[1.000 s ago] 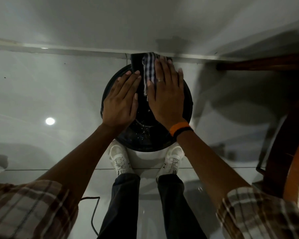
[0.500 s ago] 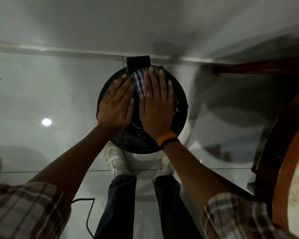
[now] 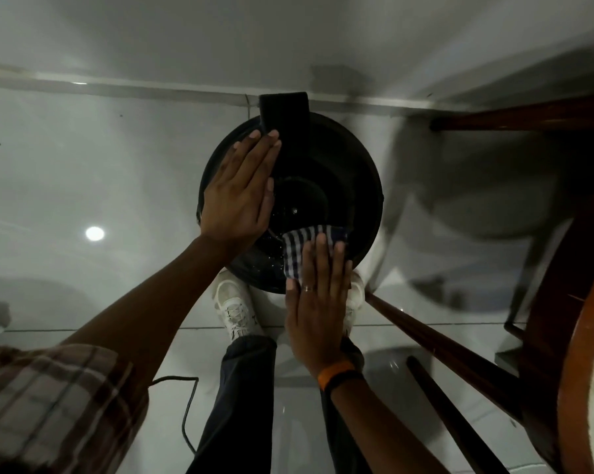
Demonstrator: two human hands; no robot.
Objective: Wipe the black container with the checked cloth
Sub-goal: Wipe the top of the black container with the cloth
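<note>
Black container point(image 3: 340, 172), round from above, stands on the pale floor point(image 3: 83, 165) by the wall, its flat tab point(image 3: 283, 111) pointing away from the person. Left hand point(image 3: 241, 196) lies flat on its left side, fingers straight. Right hand point(image 3: 318, 313), fingers straight, presses the cloth point(image 3: 297, 249) on the near rim, the cloth's length running near to far.

The container point(image 3: 343, 159) is black, w/ tiny white specks by its near edge. The cloth point(image 3: 299, 249) has dark blue & white checks. Wristband point(image 3: 338, 370) — orange w/ a black strip. Ring point(image 3: 306, 288) silver. Sleeve point(image 3: 49, 398) — brown & cream plaid. Shoe point(image 3: 235, 307) white, trousers point(image 3: 234, 405) dark. Floor point(image 3: 83, 165) pale grey. Chair leg point(image 3: 442, 340) red-brown, cable point(image 3: 179, 378) black.
</note>
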